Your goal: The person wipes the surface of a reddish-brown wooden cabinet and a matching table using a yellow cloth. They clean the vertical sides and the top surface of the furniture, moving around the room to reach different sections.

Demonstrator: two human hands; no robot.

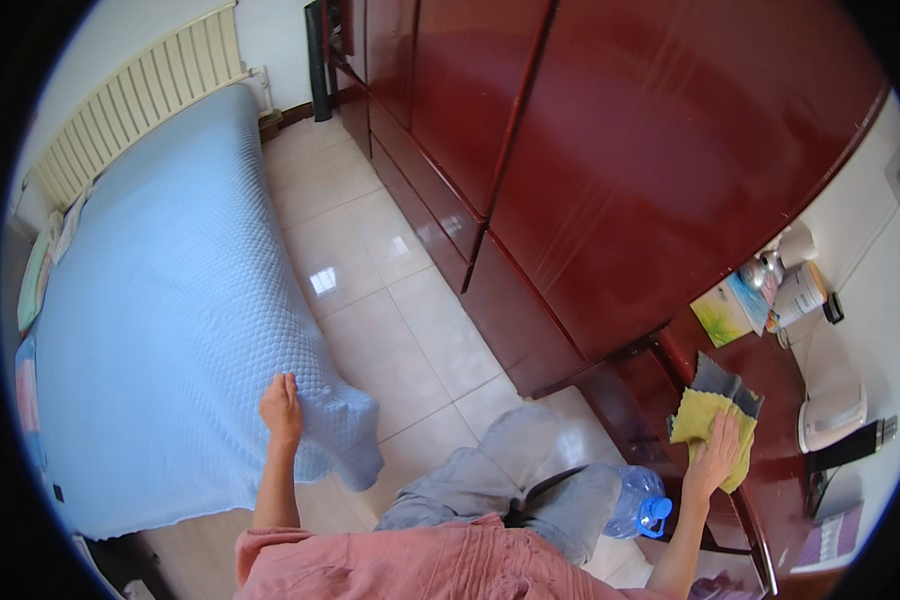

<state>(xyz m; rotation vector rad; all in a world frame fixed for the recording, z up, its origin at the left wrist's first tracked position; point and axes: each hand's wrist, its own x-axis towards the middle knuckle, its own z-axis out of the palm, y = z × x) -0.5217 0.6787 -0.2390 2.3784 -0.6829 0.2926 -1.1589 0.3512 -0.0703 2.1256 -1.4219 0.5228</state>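
My right hand (715, 460) lies with its fingers over a yellow and grey cleaning cloth (698, 412), pressing it on the dark red top of a low cabinet (778, 480). The cloth's grey part sticks out beyond the fingertips. On the other side, my left hand (282, 405) is raised in front of the bed's near corner, its fingers curled together and nothing visible in them. A large clear plastic bottle (635, 500) with a blue cap and handle stands low beside my knee, left of my right forearm.
A bed with a light blue quilted cover (170, 300) fills the left. The tall dark red wardrobe (650, 150) rises ahead. On the low cabinet are a tissue pack (727, 312), a white canister (798, 295) and a white appliance (832, 418). Pale tiles (355, 240) run between bed and wardrobe.
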